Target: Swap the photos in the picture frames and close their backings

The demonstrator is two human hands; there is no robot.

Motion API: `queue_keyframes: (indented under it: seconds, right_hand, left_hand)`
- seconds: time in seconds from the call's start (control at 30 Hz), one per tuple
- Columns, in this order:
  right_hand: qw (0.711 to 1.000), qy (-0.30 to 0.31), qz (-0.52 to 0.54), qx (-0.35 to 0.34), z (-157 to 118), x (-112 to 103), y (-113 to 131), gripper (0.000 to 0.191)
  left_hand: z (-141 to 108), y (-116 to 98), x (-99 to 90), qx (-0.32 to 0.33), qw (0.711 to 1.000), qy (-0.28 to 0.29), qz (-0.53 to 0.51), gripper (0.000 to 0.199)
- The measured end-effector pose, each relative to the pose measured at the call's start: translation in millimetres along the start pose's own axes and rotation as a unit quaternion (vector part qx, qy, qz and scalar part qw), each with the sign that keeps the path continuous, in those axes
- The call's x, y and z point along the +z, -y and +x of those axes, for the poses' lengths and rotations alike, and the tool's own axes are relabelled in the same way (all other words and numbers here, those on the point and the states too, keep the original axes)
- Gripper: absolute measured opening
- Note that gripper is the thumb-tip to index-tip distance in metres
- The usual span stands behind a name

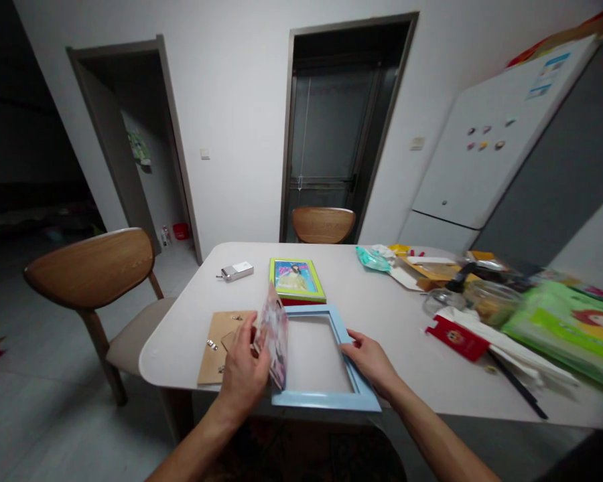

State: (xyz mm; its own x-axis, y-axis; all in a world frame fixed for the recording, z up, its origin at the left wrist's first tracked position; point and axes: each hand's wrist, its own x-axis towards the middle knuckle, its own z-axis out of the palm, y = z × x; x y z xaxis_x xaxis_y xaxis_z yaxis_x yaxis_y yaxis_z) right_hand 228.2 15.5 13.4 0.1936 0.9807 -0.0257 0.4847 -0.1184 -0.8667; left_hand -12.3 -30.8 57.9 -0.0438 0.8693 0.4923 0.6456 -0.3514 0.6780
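A light blue picture frame (326, 400) lies on the white table near its front edge, with bare tabletop showing through its opening. My right hand (369, 361) grips the right side of this frame between thumb and fingers. In my left hand (246, 361) is a printed picture (276, 338), held nearly upright over the frame's left side. Left of the frame, partly behind my left hand, a brown backing board (208, 365) with metal clips lies flat. Beyond the blue frame sits a green-edged frame (297, 278) with a picture of a figure in it.
On the white table (181, 335), a silver box (237, 270) stands back left. Packets, a glass jar (490, 301), a red card (457, 337) and a green bag (567, 321) crowd the right. Wooden chairs stand left (95, 268) and behind (324, 224).
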Motion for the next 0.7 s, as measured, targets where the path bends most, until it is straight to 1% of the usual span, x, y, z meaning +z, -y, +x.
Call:
queue_keyframes:
  seconds: [0.07, 0.13, 0.2, 0.27, 0.4, 0.5, 0.6, 0.7]
  right_hand:
    - [0.992, -0.033, -0.116, -0.033, 2.9, 0.6, -8.6, 0.043]
    - [0.977, -0.046, -0.2, -0.062, 4.4, 1.0, -12.2, 0.039]
    - [0.963, -0.055, -0.251, -0.076, 5.1, 1.7, -12.9, 0.039]
    - [0.954, -0.056, -0.282, -0.082, 5.3, 2.7, -13.0, 0.04]
    - [0.942, -0.058, -0.318, -0.09, 4.2, 5.3, -14.2, 0.041]
    - [0.933, -0.068, -0.34, -0.094, 2.3, 7.3, -13.6, 0.04]
    - [0.925, -0.072, -0.361, -0.09, 1.3, 10.1, -11.2, 0.04]
    - [0.925, -0.068, -0.366, -0.08, 1.3, 13.1, -8.5, 0.039]
  left_hand:
    - [-5.5, 17.5, -8.3, -0.037, 0.999, -0.005, 0.013, 0.045]
    - [-13.8, 33.3, -11.0, -0.062, 0.998, 0.014, 0.026, 0.044]
    - [-22.7, 44.8, -10.3, -0.076, 0.995, 0.037, 0.045, 0.044]
    - [-30.4, 51.1, -9.0, -0.072, 0.992, 0.058, 0.08, 0.044]
    - [-39.6, 52.5, -10.3, -0.033, 0.978, 0.103, 0.18, 0.041]
    - [-41.6, 48.5, -11.9, 0.0, 0.964, 0.119, 0.237, 0.044]
    - [-40.3, 42.8, -7.0, 0.067, 0.955, 0.159, 0.241, 0.055]
    - [-37.6, 39.6, 5.6, 0.127, 0.944, 0.212, 0.219, 0.06]
